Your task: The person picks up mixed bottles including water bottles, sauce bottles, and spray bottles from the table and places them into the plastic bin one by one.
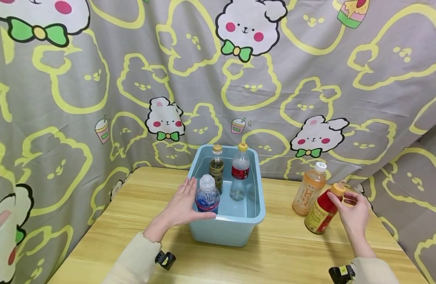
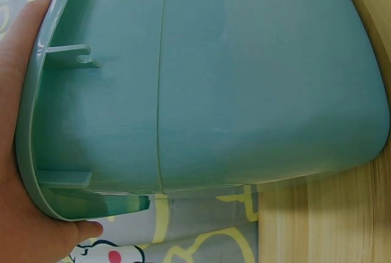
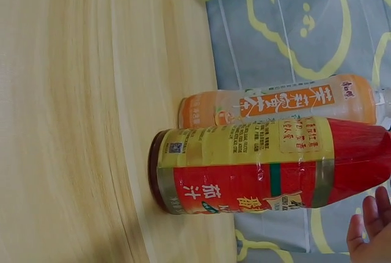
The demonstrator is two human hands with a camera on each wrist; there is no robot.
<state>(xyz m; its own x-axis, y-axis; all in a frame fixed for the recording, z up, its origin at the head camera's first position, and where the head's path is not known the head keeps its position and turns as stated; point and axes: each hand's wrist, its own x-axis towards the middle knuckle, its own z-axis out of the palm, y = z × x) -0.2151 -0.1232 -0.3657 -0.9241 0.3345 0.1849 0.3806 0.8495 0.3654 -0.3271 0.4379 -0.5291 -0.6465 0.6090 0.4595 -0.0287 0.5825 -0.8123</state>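
In the head view my left hand [image 1: 184,203] rests on the left front rim of a light blue plastic bin [image 1: 226,232], fingers extended and thumb along the front edge. The left wrist view shows the bin's outer wall [image 2: 244,85] close up. On the right, my right hand [image 1: 356,213] has its thumb and a finger around the neck of a red-and-yellow juice bottle [image 1: 321,215] with an orange cap. That bottle's base is at the tabletop; other fingers [image 3: 382,205] are beside its neck in the right wrist view. An orange drink bottle [image 1: 308,191] with a white cap stands behind it.
Inside the bin are a blue-labelled bottle [image 1: 207,197], a dark bottle with a gold cap [image 1: 216,167] and a clear bottle with a red label [image 1: 240,173]. A wooden table [image 1: 278,252] carries everything. Patterned grey curtains [image 1: 200,90] hang behind it.
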